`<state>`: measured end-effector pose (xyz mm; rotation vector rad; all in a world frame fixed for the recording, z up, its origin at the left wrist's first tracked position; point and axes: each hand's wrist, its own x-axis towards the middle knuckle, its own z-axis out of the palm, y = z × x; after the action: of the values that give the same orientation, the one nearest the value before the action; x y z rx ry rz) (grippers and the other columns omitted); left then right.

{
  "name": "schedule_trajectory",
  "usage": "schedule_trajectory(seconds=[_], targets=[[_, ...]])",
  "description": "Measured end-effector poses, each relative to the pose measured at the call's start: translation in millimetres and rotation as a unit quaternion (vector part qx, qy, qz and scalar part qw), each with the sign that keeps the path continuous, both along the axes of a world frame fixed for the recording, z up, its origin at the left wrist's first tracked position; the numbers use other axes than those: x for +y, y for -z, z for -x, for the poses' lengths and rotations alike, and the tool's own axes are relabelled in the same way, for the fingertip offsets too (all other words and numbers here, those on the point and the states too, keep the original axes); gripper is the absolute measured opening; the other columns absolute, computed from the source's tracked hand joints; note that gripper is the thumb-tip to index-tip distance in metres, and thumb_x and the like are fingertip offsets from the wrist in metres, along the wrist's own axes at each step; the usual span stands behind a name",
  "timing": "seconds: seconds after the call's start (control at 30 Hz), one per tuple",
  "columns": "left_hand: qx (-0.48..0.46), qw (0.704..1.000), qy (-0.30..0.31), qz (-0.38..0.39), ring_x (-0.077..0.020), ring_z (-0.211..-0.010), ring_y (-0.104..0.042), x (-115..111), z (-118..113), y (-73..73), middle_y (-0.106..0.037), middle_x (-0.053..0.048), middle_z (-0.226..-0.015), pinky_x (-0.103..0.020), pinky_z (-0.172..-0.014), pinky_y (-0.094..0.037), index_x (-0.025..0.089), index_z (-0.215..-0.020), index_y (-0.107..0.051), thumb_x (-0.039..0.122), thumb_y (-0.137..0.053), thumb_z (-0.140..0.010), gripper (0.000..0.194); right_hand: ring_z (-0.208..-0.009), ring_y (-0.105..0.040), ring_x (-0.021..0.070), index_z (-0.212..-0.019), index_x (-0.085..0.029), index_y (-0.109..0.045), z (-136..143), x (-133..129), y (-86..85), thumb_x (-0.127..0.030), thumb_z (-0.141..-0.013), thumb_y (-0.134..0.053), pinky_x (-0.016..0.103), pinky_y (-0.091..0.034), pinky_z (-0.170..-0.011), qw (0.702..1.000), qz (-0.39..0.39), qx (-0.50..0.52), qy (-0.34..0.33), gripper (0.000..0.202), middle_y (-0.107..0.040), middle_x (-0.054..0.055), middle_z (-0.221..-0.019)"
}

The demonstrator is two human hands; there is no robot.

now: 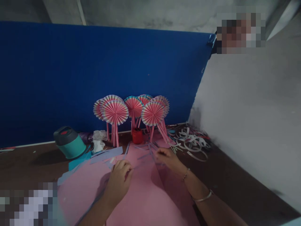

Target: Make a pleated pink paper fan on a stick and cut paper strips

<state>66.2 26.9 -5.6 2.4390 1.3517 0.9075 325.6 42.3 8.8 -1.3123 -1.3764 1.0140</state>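
Note:
My left hand (121, 177) is over the pink paper sheets (141, 204), its fingers curled together; what they hold, if anything, is too small to tell. To its right, my right hand (168, 158) has bent fingers near several thin purple paper strips (144, 156). Whether it grips one of them is unclear. Beyond the hands stands a small red container (137, 136). Round pleated pink paper fans (115, 112) on pink sticks lean upright behind it. Purple paper pieces (107, 155) lie beyond my left hand.
A teal and black container (70, 142) lies at the left beside crumpled white material (99, 141). Curled white strips (194, 141) are heaped at the right. A blue panel (105, 62) stands behind, with a grey wall (254, 125) on the right. A blurred person (240, 33) is at the upper right.

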Motion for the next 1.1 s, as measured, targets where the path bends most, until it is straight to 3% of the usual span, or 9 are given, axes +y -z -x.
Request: schedule_trajectory(seconds=[0.1, 0.17, 0.27, 0.4, 0.5, 0.6, 0.7, 0.87, 1.1], targets=[[-0.024, 1.000, -0.019, -0.007, -0.0216, -0.084, -0.054, 4, 4, -2.7, -0.061, -0.004, -0.083, -0.040, -0.082, -0.043, 0.023, -0.074, -0.057, 0.025, -0.043, -0.089, 0.021, -0.050, -0.041, 0.0100, -0.060, -0.018, -0.056, -15, 5, -3.7, -0.048, -0.066, -0.063, 0.022, -0.032, -0.048, 0.991, -0.017, 0.052, 0.123, 0.032, -0.045, -0.005, -0.053], [-0.032, 0.999, -0.016, 0.005, -0.0216, -0.085, -0.055, 4, 5, -5.2, -0.061, -0.003, -0.083, -0.040, -0.083, -0.043, 0.023, -0.075, -0.057, 0.026, -0.044, -0.089, 0.020, -0.051, -0.044, 0.0107, -0.068, -0.017, -0.061, -20, 6, -3.2, -0.054, -0.069, -0.063, 0.022, -0.033, -0.047, 0.987, -0.019, 0.050, 0.150, 0.037, -0.049, -0.003, -0.057], [-0.036, 0.999, 0.016, 0.035, -0.0215, -0.085, -0.056, 2, 1, -7.9, -0.063, -0.004, -0.084, -0.039, -0.084, -0.043, 0.022, -0.074, -0.058, 0.027, -0.045, -0.089, 0.020, -0.062, -0.056, 0.0154, -0.089, -0.016, -0.068, -14, 7, 5.2, -0.058, -0.080, -0.051, 0.025, -0.043, -0.053, 0.997, -0.036, -0.004, 0.075, 0.046, -0.063, 0.004, -0.077], [-0.046, 0.996, 0.039, 0.064, -0.0220, -0.083, -0.057, -2, -5, -8.2, -0.063, -0.005, -0.082, -0.037, -0.079, -0.044, 0.021, -0.073, -0.059, 0.028, -0.047, -0.088, 0.020, -0.100, -0.059, 0.0219, -0.109, -0.017, -0.068, -2, 7, 19.0, -0.046, -0.085, -0.048, 0.035, -0.046, -0.089, 0.976, -0.160, -0.139, -0.055, 0.043, -0.064, 0.012, -0.109], [-0.050, 0.996, 0.038, 0.062, -0.0218, -0.081, -0.057, -2, -5, -6.7, -0.064, -0.006, -0.080, -0.037, -0.077, -0.044, 0.021, -0.073, -0.059, 0.027, -0.046, -0.088, 0.020, -0.104, -0.057, 0.0232, -0.105, -0.017, -0.070, 1, 5, 18.3, -0.040, -0.085, -0.049, 0.036, -0.045, -0.090, 0.963, -0.194, -0.184, -0.020, 0.036, -0.062, 0.013, -0.115], [-0.048, 0.997, 0.029, 0.052, -0.0216, -0.080, -0.057, 0, -4, -4.6, -0.064, -0.005, -0.079, -0.036, -0.077, -0.044, 0.020, -0.073, -0.060, 0.026, -0.047, -0.088, 0.020, -0.086, -0.059, 0.0202, -0.088, -0.017, -0.071, 4, 1, 11.7, -0.040, -0.086, -0.047, 0.030, -0.047, -0.072, 0.978, -0.145, -0.150, 0.007, 0.034, -0.066, 0.009, -0.095], [-0.039, 0.998, 0.020, 0.050, -0.0215, -0.081, -0.059, 1, -2, -3.4, -0.067, -0.005, -0.079, -0.036, -0.077, -0.044, 0.020, -0.076, -0.063, 0.024, -0.048, -0.087, 0.019, -0.064, -0.051, 0.0147, -0.076, -0.017, -0.068, 8, -2, 10.6, -0.040, -0.078, -0.056, 0.025, -0.041, -0.058, 0.989, -0.061, -0.116, -0.067, 0.026, -0.061, 0.001, -0.068], [-0.010, 0.997, -0.003, 0.070, -0.0211, -0.087, -0.063, -1, -2, -4.8, -0.072, -0.002, -0.089, -0.036, -0.081, -0.044, 0.023, -0.085, -0.067, 0.026, -0.050, -0.088, 0.018, -0.056, -0.041, 0.0097, -0.065, -0.016, -0.061, 8, 0, 21.5, -0.030, -0.069, -0.064, 0.022, -0.032, -0.054, 0.987, -0.036, -0.104, -0.117, 0.015, -0.050, -0.004, -0.058], [-0.008, 1.000, 0.000, 0.024, -0.0218, -0.093, -0.063, 2, 0, 2.1, -0.071, -0.002, -0.095, -0.041, -0.089, -0.043, 0.025, -0.095, -0.067, 0.039, -0.053, -0.089, 0.021, -0.057, -0.045, 0.0109, -0.087, -0.016, -0.059, 4, 3, 26.6, -0.024, -0.071, -0.061, 0.023, -0.033, -0.055, 0.985, -0.015, -0.101, -0.139, 0.018, -0.050, -0.005, -0.059]])
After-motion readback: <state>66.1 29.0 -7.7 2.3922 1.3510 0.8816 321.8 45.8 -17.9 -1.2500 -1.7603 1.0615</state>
